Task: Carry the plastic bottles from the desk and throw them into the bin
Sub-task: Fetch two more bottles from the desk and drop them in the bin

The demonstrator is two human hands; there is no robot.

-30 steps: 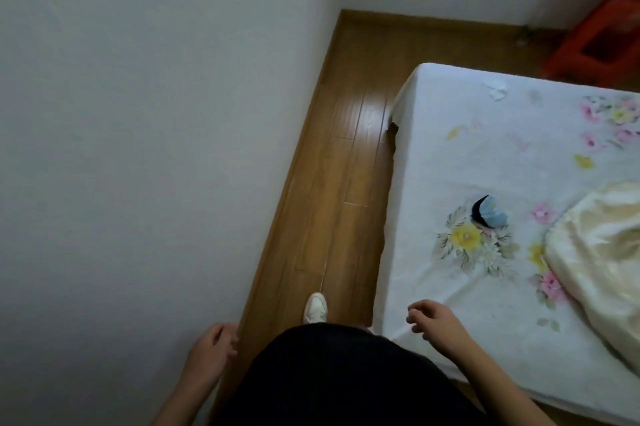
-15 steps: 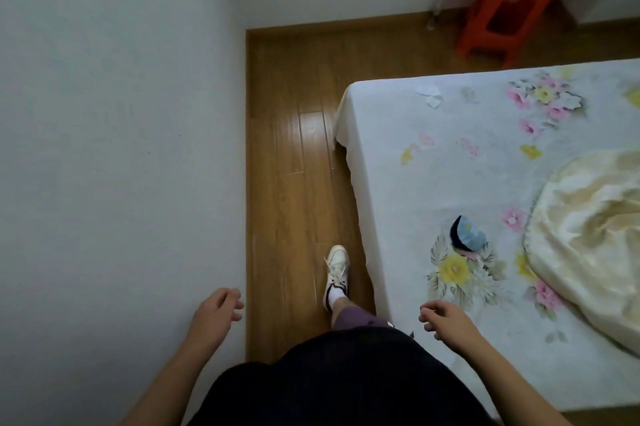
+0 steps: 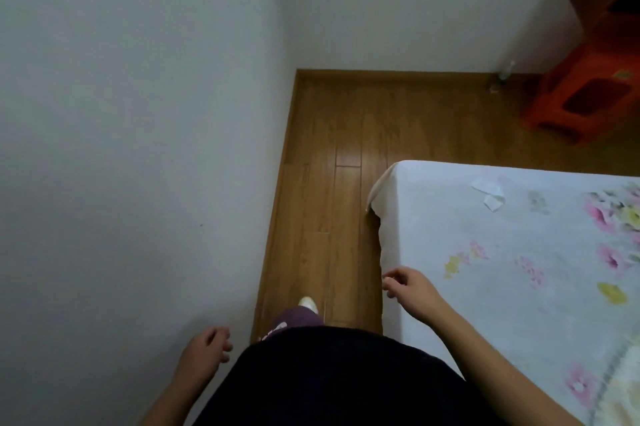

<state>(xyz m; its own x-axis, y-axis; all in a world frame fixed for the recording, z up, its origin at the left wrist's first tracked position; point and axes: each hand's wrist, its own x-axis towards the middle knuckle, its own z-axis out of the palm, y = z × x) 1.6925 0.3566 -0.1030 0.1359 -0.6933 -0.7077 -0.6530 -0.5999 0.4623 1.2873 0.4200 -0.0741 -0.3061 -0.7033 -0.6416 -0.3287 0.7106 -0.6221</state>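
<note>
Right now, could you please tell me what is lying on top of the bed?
White paper scraps lie on the floral sheet near its far edge. The right arm covers part of the near side.

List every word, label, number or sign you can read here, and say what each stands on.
No text here can be read.
Yellowish sticker on the red stool: too small and blurred to read.
White marks on the purple trouser leg: possibly print, unreadable.
Paper scraps on the floral bed sheet: no print shows.
</note>
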